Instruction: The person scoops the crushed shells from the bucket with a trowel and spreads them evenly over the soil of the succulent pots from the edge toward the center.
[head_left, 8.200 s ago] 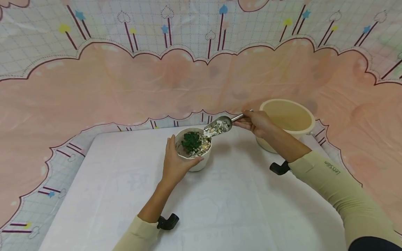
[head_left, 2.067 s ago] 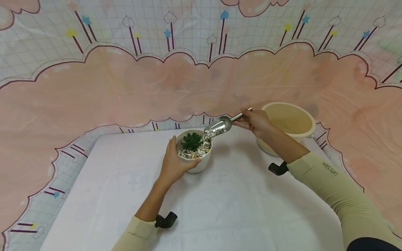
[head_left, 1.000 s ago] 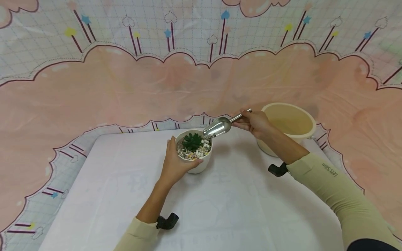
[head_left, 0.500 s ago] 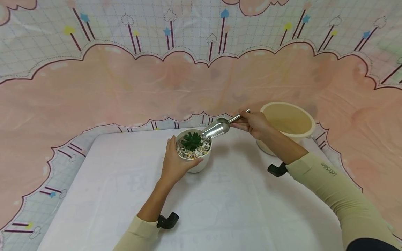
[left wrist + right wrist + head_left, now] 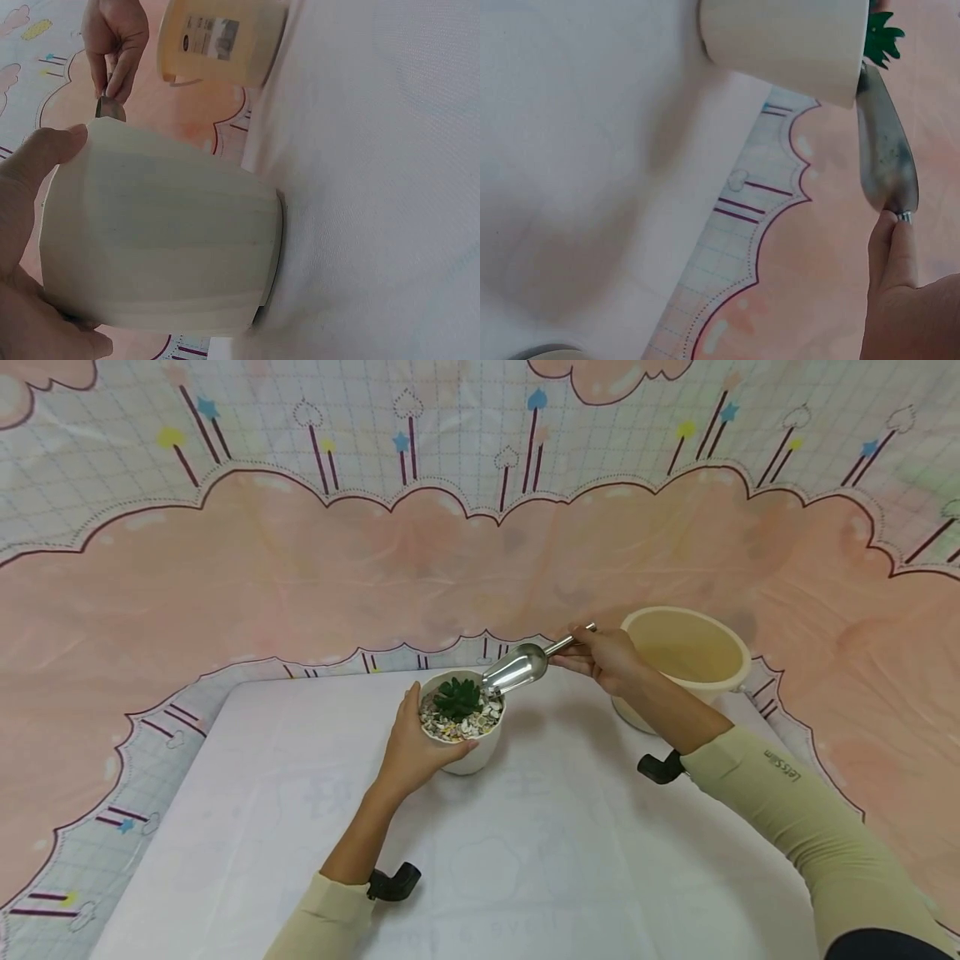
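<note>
My left hand [image 5: 418,750] grips a white plant pot [image 5: 476,758] by its rim, thumb on the near side and fingers round the left. The pot stands upright on the table. In it a dark green succulent [image 5: 457,697] is ringed by white and yellowish pebbles [image 5: 467,725]. With thumb and fingers, my right hand [image 5: 611,660] holds a shiny metal scoop [image 5: 517,668] by its handle. The scoop tilts down, its lip over the pot's right rim beside the succulent. In the right wrist view the scoop's back [image 5: 889,150] shows; its inside is hidden.
A cream bucket [image 5: 738,670] stands at the back right, behind my right forearm; a label shows on its side in the left wrist view. White cloth covers the table [image 5: 480,868]. A patterned pink curtain [image 5: 375,568] hangs right behind the table's back edge.
Earlier the scoop was level and full of pebbles; it has since tipped into the pot. Pebbles now surround the succulent, where the left side was bare. Over the last second the hands barely moved.
</note>
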### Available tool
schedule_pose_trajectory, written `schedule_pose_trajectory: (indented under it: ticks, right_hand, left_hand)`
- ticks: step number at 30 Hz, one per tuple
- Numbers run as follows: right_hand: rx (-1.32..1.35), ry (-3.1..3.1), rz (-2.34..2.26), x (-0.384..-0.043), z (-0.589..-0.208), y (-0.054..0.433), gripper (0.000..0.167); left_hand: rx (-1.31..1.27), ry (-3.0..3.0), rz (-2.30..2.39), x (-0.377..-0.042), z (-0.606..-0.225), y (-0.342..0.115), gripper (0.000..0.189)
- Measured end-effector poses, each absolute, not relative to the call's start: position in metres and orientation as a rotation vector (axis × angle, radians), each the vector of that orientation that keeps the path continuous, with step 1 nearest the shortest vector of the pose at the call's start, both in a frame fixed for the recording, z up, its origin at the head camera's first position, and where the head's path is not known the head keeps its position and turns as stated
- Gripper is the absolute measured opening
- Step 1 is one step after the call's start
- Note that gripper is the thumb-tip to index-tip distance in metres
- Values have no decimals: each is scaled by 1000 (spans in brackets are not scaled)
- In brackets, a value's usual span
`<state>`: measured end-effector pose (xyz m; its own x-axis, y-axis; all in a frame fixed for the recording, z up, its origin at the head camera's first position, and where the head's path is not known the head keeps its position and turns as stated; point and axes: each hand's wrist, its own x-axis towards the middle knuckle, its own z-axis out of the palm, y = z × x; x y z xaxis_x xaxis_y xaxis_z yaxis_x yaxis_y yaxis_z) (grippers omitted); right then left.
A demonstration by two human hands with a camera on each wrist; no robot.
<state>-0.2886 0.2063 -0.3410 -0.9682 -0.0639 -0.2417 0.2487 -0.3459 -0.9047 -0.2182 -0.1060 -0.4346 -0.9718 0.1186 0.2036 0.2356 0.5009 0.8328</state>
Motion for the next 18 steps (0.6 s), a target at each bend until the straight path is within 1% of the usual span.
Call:
schedule_pose_trajectory:
  ticks: [7,15,18]
  right_hand:
    - [202,1705,-2436,-288,-340,206,27]
    - [191,1688,-2453,-287,-340,206,21]
    - [188,1680,-2463,-287,-340,205,23]
  left_hand:
    - [-312,-2634,-1490,-216,-431,-106,127]
    - [-306,-2651,-1487,-214,-429,-107,127]
    - [-308,-2649,-1485,-215,-429,-107,126]
